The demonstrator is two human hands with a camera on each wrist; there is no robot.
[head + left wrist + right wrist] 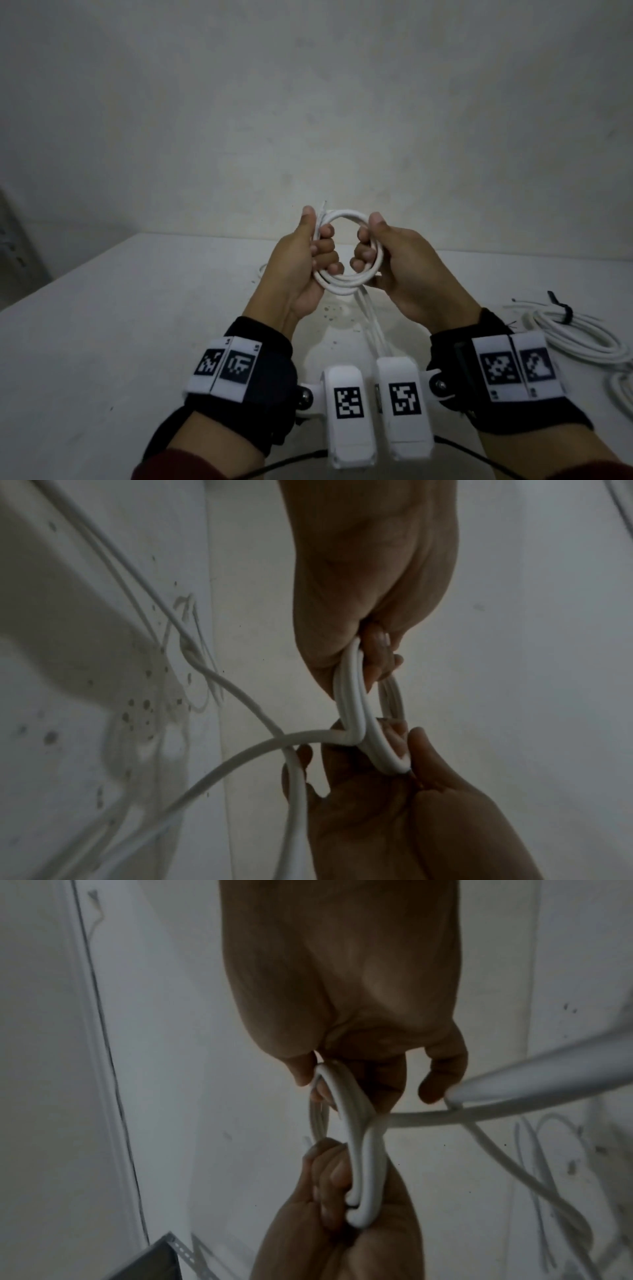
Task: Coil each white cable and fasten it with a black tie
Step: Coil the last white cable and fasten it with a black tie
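The white cable [346, 255] is up in the air between both hands, above the desk [120, 325], wound into a small ring of a few turns. The left hand [301, 263] grasps the ring's left side, thumb laid along the top and fingers curled through the middle, with the cable's end poking up past the thumb. The right hand [400, 270] grasps the opposite side the same way. Holding it at two opposite points looks like a way to keep the turns stacked flat so none springs loose while more is wound on. The rest of the cable trails down from the bottom of the ring toward the person, so I judge the coiling is only partly done and no tie is on it yet.

Off to the right lies a finished coil [579, 334] with a black tie [561, 310] cinched round it, parked out of the way. Another bit of white cable shows at the right edge, cut off.

From the wrist views the fingertips are buried behind the loops, and the light is dim; I can't count the turns for sure, perhaps three. Where the trailing length ends is hidden behind the wrist cameras [373, 407].
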